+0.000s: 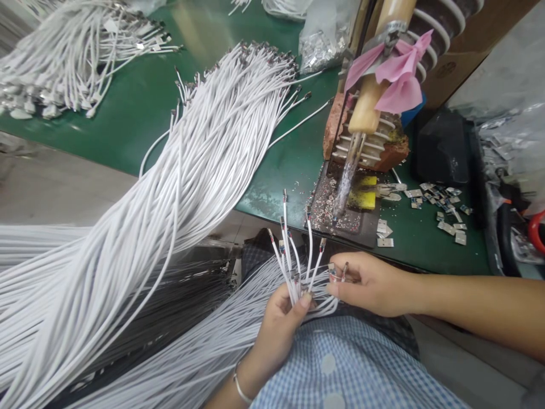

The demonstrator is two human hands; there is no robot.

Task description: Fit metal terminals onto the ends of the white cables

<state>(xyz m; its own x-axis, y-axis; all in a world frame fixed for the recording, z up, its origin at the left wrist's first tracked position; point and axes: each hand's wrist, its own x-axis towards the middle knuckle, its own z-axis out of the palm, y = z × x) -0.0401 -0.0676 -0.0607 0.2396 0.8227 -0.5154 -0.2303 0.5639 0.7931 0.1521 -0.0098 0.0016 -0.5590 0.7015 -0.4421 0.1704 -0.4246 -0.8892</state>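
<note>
My left hand (279,324) is closed around a small bunch of thin white cables (293,267), whose stripped ends fan upward above my fingers. My right hand (370,281) pinches the tip of one of these cables, with a small metal connector piece (336,272) between thumb and fingers. Both hands sit over my lap, just in front of the green table's (272,176) near edge. A silver bracelet circles my left wrist.
A thick bundle of white cables (183,187) drapes from the table across my lap. A soldering iron (361,125) rests on a brick stand (366,147) over a dirty tray. Loose metal shells (443,210) lie to the right. Another cable heap (63,62) lies far left.
</note>
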